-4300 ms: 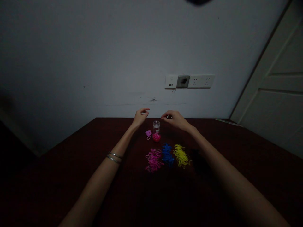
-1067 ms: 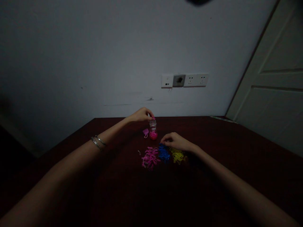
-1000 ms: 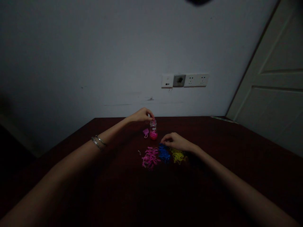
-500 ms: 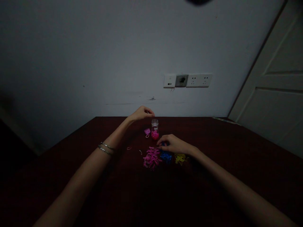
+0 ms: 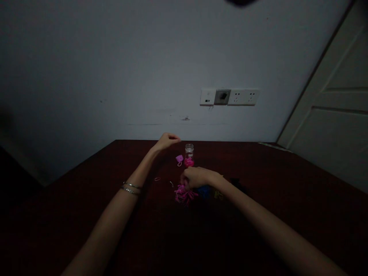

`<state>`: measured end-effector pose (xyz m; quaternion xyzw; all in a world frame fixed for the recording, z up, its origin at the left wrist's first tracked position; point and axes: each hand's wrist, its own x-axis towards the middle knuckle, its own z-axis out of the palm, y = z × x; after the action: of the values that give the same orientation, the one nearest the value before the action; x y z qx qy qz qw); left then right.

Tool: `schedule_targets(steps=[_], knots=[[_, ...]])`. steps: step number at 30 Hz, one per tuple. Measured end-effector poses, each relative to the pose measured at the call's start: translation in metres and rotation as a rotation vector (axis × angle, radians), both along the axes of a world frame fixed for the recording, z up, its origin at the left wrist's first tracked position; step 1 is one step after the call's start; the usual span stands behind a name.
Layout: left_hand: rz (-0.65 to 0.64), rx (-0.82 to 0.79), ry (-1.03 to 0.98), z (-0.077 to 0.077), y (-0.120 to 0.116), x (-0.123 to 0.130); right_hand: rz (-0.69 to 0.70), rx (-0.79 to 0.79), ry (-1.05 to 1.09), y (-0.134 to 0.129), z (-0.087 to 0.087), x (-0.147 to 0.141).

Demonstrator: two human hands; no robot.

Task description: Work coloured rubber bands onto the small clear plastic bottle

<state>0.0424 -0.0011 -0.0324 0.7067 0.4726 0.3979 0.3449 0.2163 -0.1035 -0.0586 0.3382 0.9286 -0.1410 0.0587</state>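
Note:
My right hand (image 5: pixel 196 177) reaches down into a pile of pink rubber bands (image 5: pixel 184 196), its fingers pinched on strands at the top edge. Beside it, partly covered by that hand and forearm, lie blue rubber bands (image 5: pixel 204 191) and yellow rubber bands (image 5: pixel 218 195). A small clear jar (image 5: pixel 189 151) stands upright and uncapped behind the piles, with pink bands at its bottom. My left hand (image 5: pixel 169 140) hovers to the left of the jar's mouth, thumb and fingers brought together; whatever may be between the tips is too small to see.
A small pink-purple piece (image 5: pixel 179 158) with a pale loop sits left of the jar. Two single bands, one a loose loop (image 5: pixel 157 179), lie on the dark red table (image 5: pixel 138 237). Behind rises a wall with sockets (image 5: pixel 243 97); a door (image 5: pixel 339 111) is at right.
My right hand has moved left and down from above the blue bands onto the pink pile. My left hand has drawn slightly left, away from the jar's mouth; the pale bit in its fingers no longer shows.

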Motion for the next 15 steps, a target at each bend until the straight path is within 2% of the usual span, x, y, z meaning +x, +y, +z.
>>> schedule_targets(steps=[5, 10, 15], knots=[[0.000, 0.006, 0.021, 0.004, -0.006, 0.006, -0.008, -0.237, 0.101, 0.008, -0.005, -0.006], [-0.012, -0.011, 0.039, -0.002, -0.004, 0.007, -0.032, -0.321, 0.197, 0.010, -0.004, -0.007], [-0.049, -0.003, 0.044, -0.007, 0.002, 0.006, -0.030, -0.328, 0.378, 0.017, 0.007, 0.000]])
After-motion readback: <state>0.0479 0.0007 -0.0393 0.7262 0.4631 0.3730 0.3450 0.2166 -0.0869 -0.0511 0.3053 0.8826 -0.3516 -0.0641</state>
